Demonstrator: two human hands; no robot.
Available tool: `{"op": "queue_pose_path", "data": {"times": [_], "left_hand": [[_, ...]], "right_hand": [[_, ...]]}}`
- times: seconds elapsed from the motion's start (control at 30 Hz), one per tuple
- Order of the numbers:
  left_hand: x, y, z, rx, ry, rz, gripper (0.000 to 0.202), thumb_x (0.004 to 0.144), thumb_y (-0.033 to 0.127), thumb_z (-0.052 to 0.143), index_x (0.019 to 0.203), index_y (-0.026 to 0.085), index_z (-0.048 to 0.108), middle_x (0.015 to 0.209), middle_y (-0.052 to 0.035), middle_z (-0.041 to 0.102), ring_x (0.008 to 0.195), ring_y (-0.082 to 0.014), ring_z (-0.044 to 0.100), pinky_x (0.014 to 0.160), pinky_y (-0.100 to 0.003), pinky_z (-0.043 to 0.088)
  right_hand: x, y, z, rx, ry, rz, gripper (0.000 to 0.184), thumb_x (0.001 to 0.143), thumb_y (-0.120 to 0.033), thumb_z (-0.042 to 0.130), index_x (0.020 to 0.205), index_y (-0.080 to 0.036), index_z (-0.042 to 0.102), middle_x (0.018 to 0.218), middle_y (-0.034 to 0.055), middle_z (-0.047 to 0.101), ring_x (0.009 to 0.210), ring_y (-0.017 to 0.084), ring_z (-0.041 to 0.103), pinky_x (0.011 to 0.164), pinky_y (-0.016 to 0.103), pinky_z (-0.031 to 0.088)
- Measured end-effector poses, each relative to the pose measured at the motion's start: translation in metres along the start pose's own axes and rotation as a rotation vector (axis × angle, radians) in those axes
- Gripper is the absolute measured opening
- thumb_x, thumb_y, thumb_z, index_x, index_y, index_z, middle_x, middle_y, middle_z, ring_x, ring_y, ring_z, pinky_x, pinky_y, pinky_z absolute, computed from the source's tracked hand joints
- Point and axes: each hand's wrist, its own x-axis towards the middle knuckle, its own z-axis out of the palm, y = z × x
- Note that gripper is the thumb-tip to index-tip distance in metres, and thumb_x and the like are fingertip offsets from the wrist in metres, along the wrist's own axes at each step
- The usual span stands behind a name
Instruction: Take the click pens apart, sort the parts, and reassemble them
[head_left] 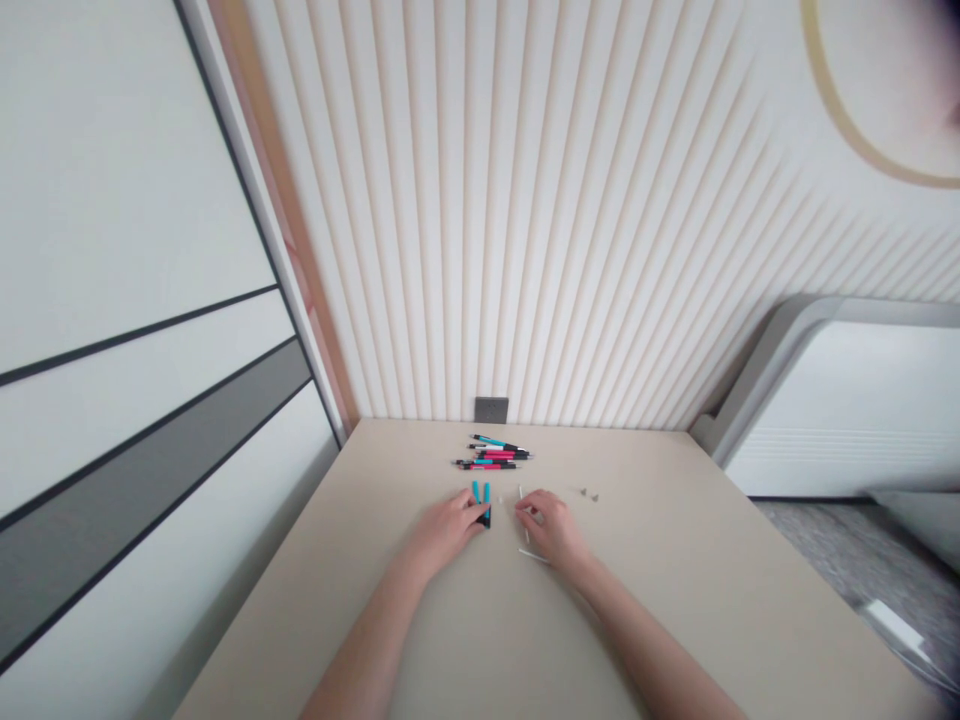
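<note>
My left hand is shut around a black pen part, with two cyan pen pieces standing out past my fingers. My right hand lies close by, its fingertips curled at a thin white rod, possibly a pen refill. I cannot tell whether those fingers grip it. A second white rod lies under the heel of that hand. Farther ahead lies a bundle of several black, cyan and pink pens. Several tiny grey parts sit to the right.
The beige table meets a ribbed cream wall at its far edge, where a dark wall socket sits. A white-and-grey panelled wall runs along the left. Grey carpet shows beyond the right edge.
</note>
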Motion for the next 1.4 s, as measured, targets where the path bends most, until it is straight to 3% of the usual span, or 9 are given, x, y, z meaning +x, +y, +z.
{"op": "queue_pose_path", "data": {"times": [0.23, 0.6, 1.03, 1.23, 1.4], "left_hand": [[-0.004, 0.0, -0.003, 0.048, 0.022, 0.019, 0.033, 0.094, 0.03, 0.053, 0.127, 0.031, 0.059, 0.122, -0.0043, 0.057, 0.096, -0.0215, 0.065, 0.086, -0.031, 0.05], [0.002, -0.002, 0.005, 0.053, 0.021, 0.014, 0.031, 0.095, 0.029, 0.052, 0.125, 0.031, 0.059, 0.118, -0.0034, 0.058, 0.095, -0.0196, 0.064, 0.086, -0.029, 0.05], [0.005, -0.002, 0.007, 0.063, 0.017, 0.023, 0.032, 0.095, 0.027, 0.05, 0.126, 0.029, 0.058, 0.118, -0.004, 0.057, 0.095, -0.0206, 0.064, 0.084, -0.03, 0.05], [0.005, -0.003, 0.009, 0.083, 0.037, 0.04, 0.032, 0.095, 0.026, 0.05, 0.127, 0.028, 0.057, 0.118, -0.0041, 0.057, 0.094, -0.0197, 0.064, 0.083, -0.03, 0.051], [0.005, -0.005, 0.011, 0.054, 0.051, 0.046, 0.032, 0.095, 0.026, 0.05, 0.126, 0.028, 0.057, 0.118, -0.0038, 0.057, 0.093, -0.0192, 0.065, 0.083, -0.029, 0.051]], "right_hand": [[0.018, -0.01, 0.016, -0.133, -0.011, 0.015, 0.014, 0.087, -0.019, 0.057, 0.087, -0.021, 0.071, 0.082, 0.004, 0.071, 0.081, 0.02, 0.062, 0.077, 0.029, 0.043], [0.022, -0.01, 0.019, -0.205, -0.029, 0.047, 0.021, 0.088, -0.019, 0.055, 0.101, -0.023, 0.07, 0.097, 0.0058, 0.072, 0.093, 0.023, 0.062, 0.082, 0.032, 0.041], [0.021, -0.005, 0.02, -0.24, -0.015, 0.03, 0.019, 0.089, -0.02, 0.057, 0.104, -0.026, 0.068, 0.097, 0.0021, 0.072, 0.095, 0.021, 0.061, 0.083, 0.032, 0.036], [0.016, -0.011, 0.011, -0.227, 0.036, -0.034, 0.016, 0.093, -0.023, 0.054, 0.101, -0.025, 0.068, 0.097, 0.0029, 0.072, 0.094, 0.021, 0.061, 0.084, 0.034, 0.037], [-0.002, -0.006, -0.016, -0.158, 0.066, -0.066, 0.022, 0.097, -0.029, 0.047, 0.097, -0.023, 0.067, 0.096, 0.0053, 0.071, 0.092, 0.02, 0.061, 0.085, 0.034, 0.04]]}}
